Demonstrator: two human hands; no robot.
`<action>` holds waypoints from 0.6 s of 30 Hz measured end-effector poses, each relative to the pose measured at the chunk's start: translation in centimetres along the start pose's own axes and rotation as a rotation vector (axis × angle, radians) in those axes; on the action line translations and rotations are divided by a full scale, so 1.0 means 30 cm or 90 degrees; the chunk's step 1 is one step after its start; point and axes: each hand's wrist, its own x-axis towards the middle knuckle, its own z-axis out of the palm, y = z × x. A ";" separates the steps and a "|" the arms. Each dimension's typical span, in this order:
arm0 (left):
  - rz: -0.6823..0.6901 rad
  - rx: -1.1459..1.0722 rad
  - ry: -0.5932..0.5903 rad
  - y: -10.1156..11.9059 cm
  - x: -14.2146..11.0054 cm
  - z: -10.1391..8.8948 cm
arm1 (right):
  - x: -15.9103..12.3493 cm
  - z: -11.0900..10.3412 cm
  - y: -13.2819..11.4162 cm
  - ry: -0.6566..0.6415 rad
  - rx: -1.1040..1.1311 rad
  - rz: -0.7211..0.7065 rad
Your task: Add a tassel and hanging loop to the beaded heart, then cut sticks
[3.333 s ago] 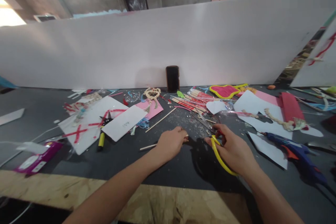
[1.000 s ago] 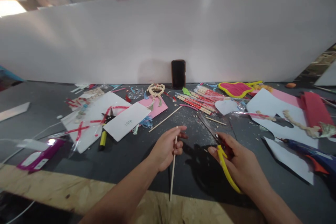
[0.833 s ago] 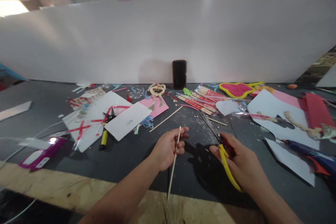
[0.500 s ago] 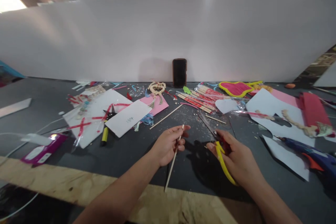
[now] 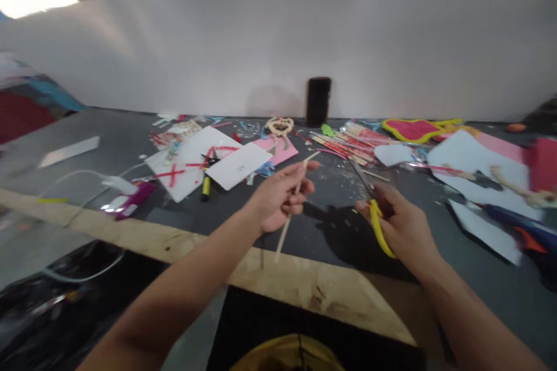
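My left hand is closed around a thin wooden stick, which slants down toward the table's front edge. Part of another pale stick shows just beyond my left fingertips, on the dark tabletop. My right hand grips scissors by their yellow handles, the blades pointing forward and left, away from the held stick. Whether the blades are parted is too blurred to make out. Beyond the blades are several sticks in red-marked clear wrapping.
A phone leans against the white board. To the left are white cards, yellow-handled pliers and a purple device. A blue glue gun and cut white paper lie right.
The view has tilted down and turned left, showing more of the wooden table edge and the floor. Both hands keep hold of the stick and the scissors.
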 end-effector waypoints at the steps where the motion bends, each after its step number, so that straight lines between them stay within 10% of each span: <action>1: 0.000 -0.002 0.016 0.002 -0.012 -0.006 | -0.001 0.002 -0.013 0.003 0.014 -0.009; 6: -0.050 -0.030 -0.010 -0.023 -0.036 -0.030 | -0.009 -0.020 -0.069 0.114 0.063 -0.010; 11: -0.055 0.150 -0.019 0.000 -0.048 -0.070 | -0.001 -0.102 -0.078 -0.008 0.023 -0.067; 18: 0.165 0.390 -0.016 0.043 -0.029 -0.053 | 0.042 -0.047 -0.059 -0.097 -0.054 -0.090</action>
